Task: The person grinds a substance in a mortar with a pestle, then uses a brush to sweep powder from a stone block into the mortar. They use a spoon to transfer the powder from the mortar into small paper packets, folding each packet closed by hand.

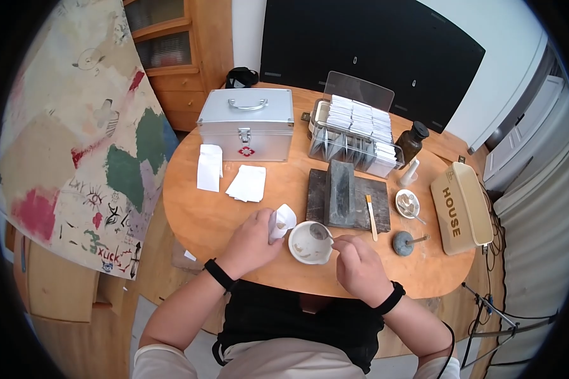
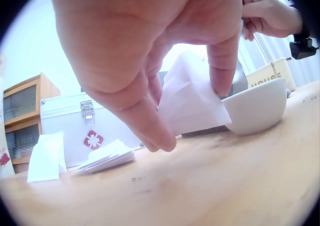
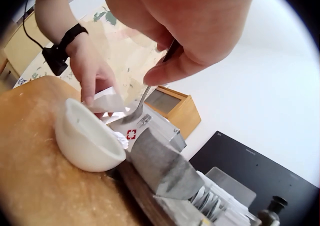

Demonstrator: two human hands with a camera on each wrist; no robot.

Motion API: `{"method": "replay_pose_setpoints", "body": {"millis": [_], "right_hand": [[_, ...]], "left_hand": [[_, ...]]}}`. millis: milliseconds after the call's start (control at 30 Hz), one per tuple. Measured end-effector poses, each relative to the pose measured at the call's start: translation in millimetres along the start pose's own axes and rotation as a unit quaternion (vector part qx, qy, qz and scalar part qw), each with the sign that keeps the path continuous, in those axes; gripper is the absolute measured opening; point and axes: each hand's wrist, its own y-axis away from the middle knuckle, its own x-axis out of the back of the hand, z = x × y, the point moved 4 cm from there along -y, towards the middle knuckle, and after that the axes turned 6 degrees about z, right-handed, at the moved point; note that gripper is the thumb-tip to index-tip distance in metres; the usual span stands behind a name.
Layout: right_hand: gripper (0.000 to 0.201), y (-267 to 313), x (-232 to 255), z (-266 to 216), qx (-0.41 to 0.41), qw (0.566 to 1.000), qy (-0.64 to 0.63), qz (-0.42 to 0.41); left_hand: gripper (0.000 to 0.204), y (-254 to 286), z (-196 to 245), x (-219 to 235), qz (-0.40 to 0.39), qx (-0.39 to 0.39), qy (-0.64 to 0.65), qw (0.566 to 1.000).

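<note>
My left hand (image 1: 257, 237) holds a small white paper packet (image 1: 286, 217) between thumb and fingers, just left of a white bowl (image 1: 302, 258). The packet's mouth gapes, and a little beige matter shows in it. A few pale pieces lie inside the bowl, which has a small spout. From the right, my right hand (image 1: 362, 268) pinches the handle of a metal spoon (image 3: 144, 98). In the head view the spoon's head overlaps the far side of the bowl; in the right wrist view it appears close to the packet.
A silver case (image 1: 246, 138) stands behind a folded paper (image 1: 209, 167) and a paper stack (image 1: 246, 184). Beyond the bowl, a grey stone block (image 1: 341, 196) and a brush (image 1: 371, 218) lie on a dark board (image 1: 316, 192). Rightward are a small dish (image 1: 399, 197) and a HOUSE box (image 1: 458, 211).
</note>
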Motion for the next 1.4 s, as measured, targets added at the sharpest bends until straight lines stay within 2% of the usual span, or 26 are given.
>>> {"method": "replay_pose_setpoints", "body": {"millis": [67,100,233,300,433,533,600,733,833,900,933,1000,1033,1100,1200,1233,1300,1400], "right_hand": [[0.026,5.7,-15.8,0.0,-0.009,0.996,0.054,-0.070],[0.027,5.5,-18.7,-2.1,-0.011,0.995,0.055,-0.078],[0.027,10.8,-27.1,1.7,-0.048,0.996,0.023,-0.073],[0.027,10.7,-23.7,5.5,-0.073,0.996,0.016,-0.042],[0.027,7.0,-20.5,-1.7,-0.043,0.996,0.045,-0.055],[0.029,5.7,-25.0,-2.1,-0.039,0.998,0.017,-0.050],[0.031,4.7,-28.1,8.0,-0.132,0.986,-0.081,-0.061],[0.031,5.5,-24.0,16.4,-0.133,0.987,-0.080,-0.043],[0.034,4.7,-21.1,17.0,-0.121,0.980,-0.148,-0.049],[0.037,4.1,-17.4,19.8,-0.211,0.954,-0.183,-0.112],[0.037,3.4,-18.0,21.0,-0.213,0.953,-0.183,-0.112],[0.040,-2.9,-14.1,14.7,-0.072,0.987,-0.136,-0.045],[0.040,-2.4,-14.2,14.3,-0.073,0.987,-0.136,-0.044],[0.043,0.3,-18.5,6.5,-0.020,0.974,-0.202,-0.102],[0.041,1.1,-12.7,11.9,-0.061,0.966,-0.201,-0.148],[0.041,-1.0,-13.0,12.7,-0.061,0.966,-0.201,-0.148],[0.039,-6.7,-8.7,14.6,-0.037,0.978,-0.181,-0.092],[0.039,-0.4,-12.5,19.0,-0.041,0.967,-0.215,-0.132]], "left_hand": [[0.057,-1.3,-0.8,-1.9,0.000,-0.002,-0.002,1.000],[0.056,-2.1,-0.7,-5.8,-0.006,-0.004,-0.004,1.000],[0.054,-2.5,6.6,-7.5,-0.015,-0.002,0.002,1.000],[0.054,-2.9,4.4,-9.3,-0.014,-0.005,0.007,1.000],[0.055,-4.1,5.7,-10.5,-0.025,0.005,0.010,1.000],[0.056,-4.6,9.0,-11.0,-0.025,0.000,0.006,1.000],[0.057,-4.3,9.3,-11.4,-0.027,0.003,0.003,1.000],[0.058,-2.4,6.3,-12.0,-0.015,-0.003,-0.001,1.000],[0.060,-3.3,5.7,-12.0,-0.026,0.004,0.005,1.000],[0.060,-3.0,4.2,-12.8,-0.023,-0.001,0.003,1.000],[0.060,-2.6,4.8,-13.6,-0.021,-0.006,0.003,1.000],[0.060,-3.7,6.4,-13.8,-0.027,-0.006,0.006,1.000],[0.061,-4.0,6.7,-13.4,-0.030,-0.003,0.009,0.999],[0.061,-3.3,7.2,-13.1,-0.030,-0.003,0.008,1.000],[0.060,-2.8,7.1,-12.1,-0.030,-0.002,0.008,1.000],[0.060,-2.9,7.4,-12.3,-0.034,-0.003,0.008,0.999],[0.060,-3.1,7.0,-13.1,-0.033,-0.007,0.003,0.999],[0.061,-3.4,6.9,-12.2,-0.031,-0.004,0.000,1.000]]}}
